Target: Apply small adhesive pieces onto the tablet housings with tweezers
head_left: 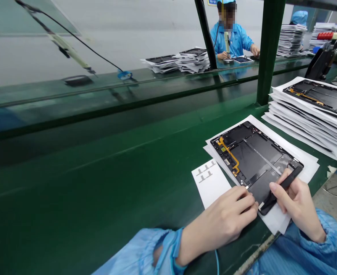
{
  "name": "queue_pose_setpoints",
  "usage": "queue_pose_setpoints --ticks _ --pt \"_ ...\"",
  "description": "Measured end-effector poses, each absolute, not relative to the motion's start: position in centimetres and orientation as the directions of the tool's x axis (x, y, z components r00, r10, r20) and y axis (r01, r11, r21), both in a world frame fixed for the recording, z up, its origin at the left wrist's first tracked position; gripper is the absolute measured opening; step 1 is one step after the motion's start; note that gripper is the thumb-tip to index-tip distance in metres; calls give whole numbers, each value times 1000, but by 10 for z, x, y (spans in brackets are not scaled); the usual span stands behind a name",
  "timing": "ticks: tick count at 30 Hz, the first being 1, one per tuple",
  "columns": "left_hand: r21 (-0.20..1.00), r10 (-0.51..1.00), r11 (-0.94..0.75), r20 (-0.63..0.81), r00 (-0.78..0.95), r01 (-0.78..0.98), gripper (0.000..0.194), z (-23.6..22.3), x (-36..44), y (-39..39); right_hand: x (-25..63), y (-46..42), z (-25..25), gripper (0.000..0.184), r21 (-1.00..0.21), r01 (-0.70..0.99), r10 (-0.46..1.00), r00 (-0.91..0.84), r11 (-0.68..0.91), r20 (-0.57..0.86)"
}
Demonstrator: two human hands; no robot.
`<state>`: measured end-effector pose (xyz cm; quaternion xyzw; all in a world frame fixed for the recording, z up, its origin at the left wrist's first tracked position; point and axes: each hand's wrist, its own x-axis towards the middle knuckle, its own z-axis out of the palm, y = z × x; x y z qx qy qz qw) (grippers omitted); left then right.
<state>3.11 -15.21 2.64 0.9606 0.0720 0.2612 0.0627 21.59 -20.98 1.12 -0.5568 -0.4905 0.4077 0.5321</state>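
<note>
Lower right of frame: an opened tablet [255, 158] lies on white sheets on the green tabletop [113, 183]. The left hand [225, 219] presses curled fingertips on its near edge; the right hand [298, 202] pinches a black tool [279, 191] resting on it.

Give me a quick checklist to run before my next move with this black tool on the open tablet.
1. Right hand grips the black tool: ok.
2. Tool tip meets the open tablet at its near edge: ok.
3. Left hand steadies that edge: ok.
4. Tablet lies on white sheet: ok.
5. Orange flex cable apart from both hands: ok.
6. Part under the fingertips seated: cannot tell.
</note>
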Motion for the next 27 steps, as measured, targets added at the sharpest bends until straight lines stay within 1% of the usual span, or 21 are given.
queue_pose_setpoints --ticks 6,11,15,20,27 --pt "164 186 -979 478 858 121 38 26 29 -154 216 -210 11 33 -976 193 977 169 97 131" --pt "164 192 -978 462 866 129 37 26 28 -154 216 -211 9 32 -978 182 980 152 101 129" --pt "160 195 -978 462 865 134 36 25 29 -154 214 -212 7 33 -981 156 975 173 116 143" --pt "156 179 -981 486 855 116 38 25 29 -154 213 -213 6 33 -980 169 974 183 106 137" --pt "160 188 -979 468 863 127 37 26 30 -153 212 -212 6 33 -981 166 973 190 100 132"
